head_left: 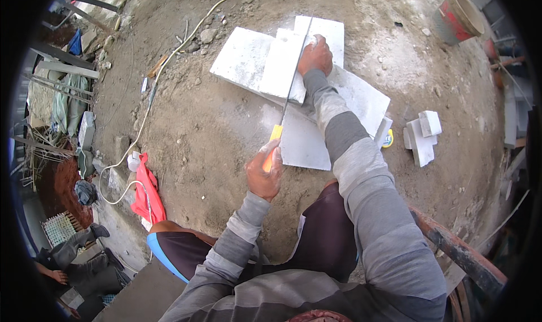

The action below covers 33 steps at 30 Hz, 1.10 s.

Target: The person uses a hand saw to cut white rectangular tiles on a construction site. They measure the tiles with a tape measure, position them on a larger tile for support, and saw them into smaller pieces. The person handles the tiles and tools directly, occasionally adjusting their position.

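My left hand is wrapped round the yellow-orange handle of a handsaw. Its long thin blade points away from me and lies across a white lightweight block. Beyond the blade's right side, my right hand grips the far part of that block with curled fingers, partly hidden from view. Underneath and around are several more white blocks, one a large slab to the right, another slab nearer to me. A yellow tape measure rests by the right edge of the pile.
Small white offcuts lie on the dirt at right. Farther back stands a grey-red bucket. A pale cable winds along the left, past a red cloth. Another person's hand shows at lower left. A rusty beam is at lower right.
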Each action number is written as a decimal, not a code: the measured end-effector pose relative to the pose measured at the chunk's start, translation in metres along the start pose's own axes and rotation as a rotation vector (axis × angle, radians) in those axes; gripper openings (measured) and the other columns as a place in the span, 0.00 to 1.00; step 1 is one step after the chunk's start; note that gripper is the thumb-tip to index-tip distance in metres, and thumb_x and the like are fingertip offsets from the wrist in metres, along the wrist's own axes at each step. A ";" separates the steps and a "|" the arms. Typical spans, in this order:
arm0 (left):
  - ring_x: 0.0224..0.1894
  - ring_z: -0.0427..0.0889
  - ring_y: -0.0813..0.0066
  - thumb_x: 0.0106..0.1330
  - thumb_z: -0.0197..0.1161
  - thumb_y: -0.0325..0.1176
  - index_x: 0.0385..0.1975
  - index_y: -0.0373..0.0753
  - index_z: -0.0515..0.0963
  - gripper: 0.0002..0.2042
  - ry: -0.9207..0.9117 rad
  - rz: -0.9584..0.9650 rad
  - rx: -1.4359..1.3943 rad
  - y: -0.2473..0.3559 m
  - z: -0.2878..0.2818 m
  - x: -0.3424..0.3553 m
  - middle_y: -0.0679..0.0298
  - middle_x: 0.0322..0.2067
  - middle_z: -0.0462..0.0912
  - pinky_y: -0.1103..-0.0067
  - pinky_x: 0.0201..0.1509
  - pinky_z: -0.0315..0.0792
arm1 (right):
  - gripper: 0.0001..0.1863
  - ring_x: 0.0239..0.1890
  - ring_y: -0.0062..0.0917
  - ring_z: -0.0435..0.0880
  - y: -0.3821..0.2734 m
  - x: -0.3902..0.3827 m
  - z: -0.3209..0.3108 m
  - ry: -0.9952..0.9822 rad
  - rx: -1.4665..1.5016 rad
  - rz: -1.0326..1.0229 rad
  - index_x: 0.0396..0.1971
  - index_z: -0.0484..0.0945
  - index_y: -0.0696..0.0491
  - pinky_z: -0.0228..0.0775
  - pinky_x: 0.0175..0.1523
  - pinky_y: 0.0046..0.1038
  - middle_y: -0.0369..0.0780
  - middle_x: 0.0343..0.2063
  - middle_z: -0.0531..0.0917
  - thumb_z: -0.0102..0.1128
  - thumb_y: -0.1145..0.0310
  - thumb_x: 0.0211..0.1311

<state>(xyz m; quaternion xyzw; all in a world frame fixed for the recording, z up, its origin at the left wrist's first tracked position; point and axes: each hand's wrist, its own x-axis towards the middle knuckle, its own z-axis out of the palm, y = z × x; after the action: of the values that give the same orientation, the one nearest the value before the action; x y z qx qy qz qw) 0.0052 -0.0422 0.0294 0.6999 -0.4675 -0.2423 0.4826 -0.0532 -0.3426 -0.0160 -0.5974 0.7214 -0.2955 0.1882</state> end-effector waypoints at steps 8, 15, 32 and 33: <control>0.44 0.83 0.66 0.74 0.52 0.30 0.49 0.25 0.78 0.14 -0.106 0.048 0.024 0.032 -0.033 -0.029 0.52 0.42 0.85 0.73 0.52 0.74 | 0.20 0.51 0.39 0.79 0.006 0.005 0.008 0.055 0.071 0.028 0.54 0.72 0.50 0.70 0.55 0.41 0.43 0.49 0.80 0.57 0.65 0.63; 0.46 0.82 0.62 0.76 0.50 0.32 0.52 0.24 0.76 0.16 -0.222 0.080 0.188 0.026 -0.001 0.015 0.49 0.47 0.83 0.71 0.54 0.73 | 0.20 0.55 0.36 0.76 0.016 -0.002 -0.018 0.048 0.114 0.047 0.56 0.71 0.54 0.67 0.60 0.36 0.42 0.52 0.78 0.56 0.69 0.65; 0.45 0.83 0.61 0.73 0.53 0.27 0.48 0.24 0.79 0.13 -0.108 0.079 0.257 0.048 -0.063 -0.057 0.49 0.43 0.85 0.71 0.53 0.74 | 0.19 0.48 0.40 0.80 -0.002 -0.004 -0.006 0.169 0.241 -0.004 0.53 0.73 0.55 0.71 0.55 0.40 0.46 0.46 0.81 0.56 0.69 0.63; 0.43 0.83 0.61 0.72 0.54 0.27 0.48 0.24 0.79 0.13 -0.132 0.070 0.173 0.037 -0.051 -0.056 0.49 0.42 0.85 0.70 0.52 0.74 | 0.18 0.47 0.41 0.80 0.021 0.007 -0.016 0.186 0.153 0.004 0.53 0.73 0.55 0.71 0.55 0.40 0.46 0.46 0.81 0.56 0.70 0.62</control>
<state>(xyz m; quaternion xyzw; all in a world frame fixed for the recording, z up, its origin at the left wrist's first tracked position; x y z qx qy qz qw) 0.0048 0.0271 0.0781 0.7049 -0.5415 -0.2295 0.3965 -0.0807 -0.3436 -0.0171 -0.5496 0.7124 -0.4035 0.1660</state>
